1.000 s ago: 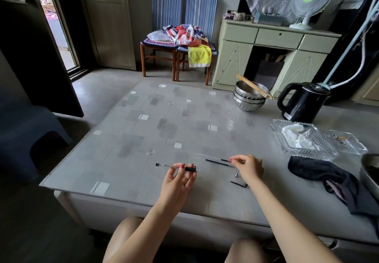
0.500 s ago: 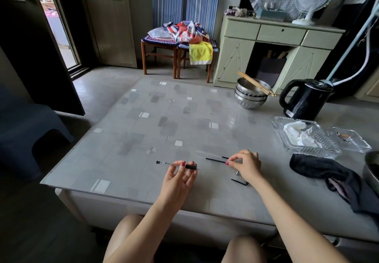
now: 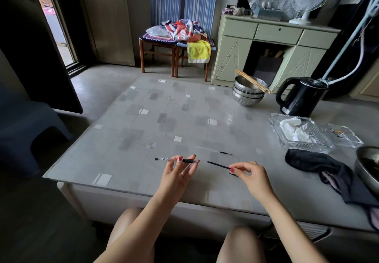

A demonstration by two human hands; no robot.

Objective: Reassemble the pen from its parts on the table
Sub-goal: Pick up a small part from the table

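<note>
My left hand pinches a clear pen barrel with a black grip, held level just above the grey table. Its open end points right. My right hand holds a thin dark refill by its right end, lifted off the table, its left tip a short gap from the barrel's opening. A second thin refill-like piece lies on the table behind. A small black part shows under my right fingers, mostly hidden.
On the right lie a dark cloth, two glass dishes, a black kettle and a metal bowl edge. Stacked steel bowls with chopsticks stand at the back. The table's front edge runs near my knees.
My right hand has picked the dark refill up off the table and moved it toward me and left, aligned with the barrel. My left hand keeps the barrel, lifted slightly.
</note>
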